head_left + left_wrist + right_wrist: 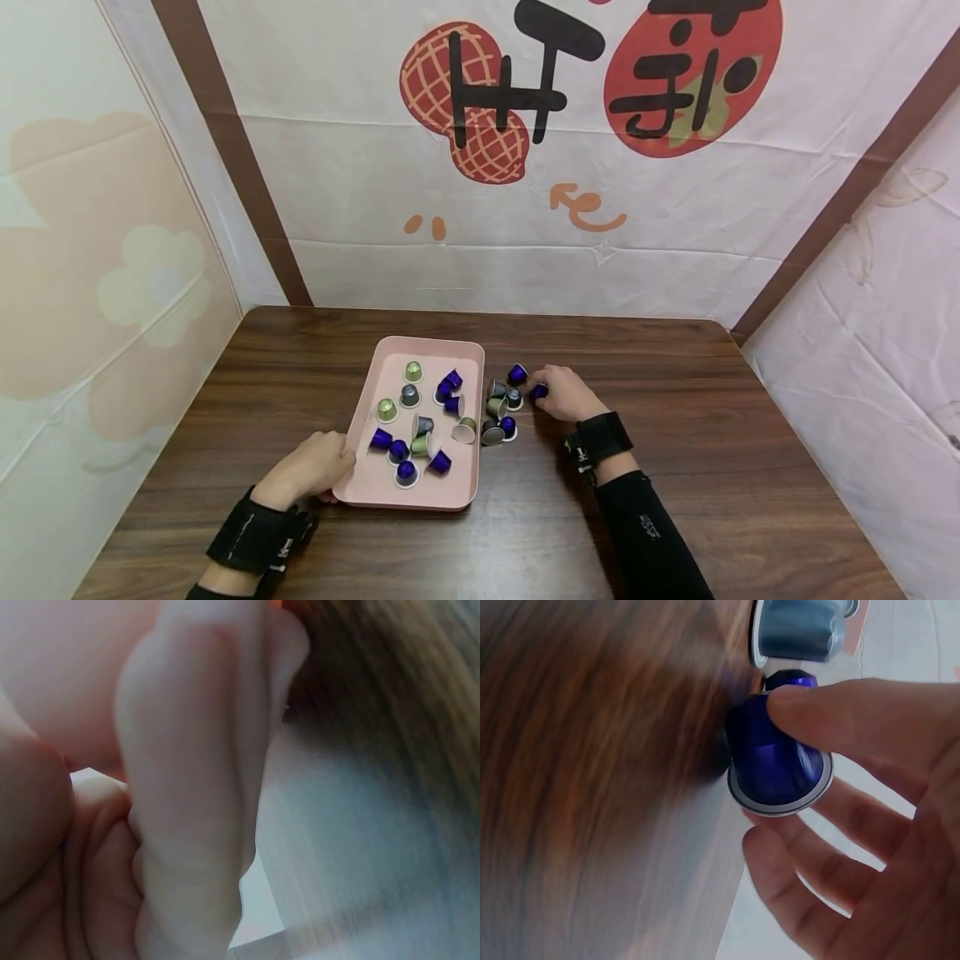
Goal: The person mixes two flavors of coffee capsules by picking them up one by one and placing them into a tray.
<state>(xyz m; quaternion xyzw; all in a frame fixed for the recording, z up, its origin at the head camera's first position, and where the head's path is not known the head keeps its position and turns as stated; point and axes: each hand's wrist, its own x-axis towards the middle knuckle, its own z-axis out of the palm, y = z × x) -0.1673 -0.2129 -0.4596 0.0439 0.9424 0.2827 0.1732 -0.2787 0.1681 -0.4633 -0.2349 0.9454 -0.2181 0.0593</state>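
A pink tray (pixel 375 492) lies in the middle of the wooden table and holds several coffee capsules, purple (pixel 406 472), green (pixel 386 409) and grey (pixel 409 395). My left hand (pixel 336 468) grips the tray's near left edge; in the left wrist view its fingers (pixel 195 795) curl close against the pink tray (pixel 67 667). My right hand (pixel 546 393) is just right of the tray and pinches a purple capsule (pixel 538 390) resting on the table. The right wrist view has this purple capsule (pixel 776 761) between thumb and fingers, with a grey capsule (pixel 799 630) beyond it.
More capsules (pixel 498 408) lie in a loose cluster on the table (pixel 712 467) by the tray's right rim, one purple capsule (pixel 517 374) farthest back. Cloth walls close in the table at the back and both sides.
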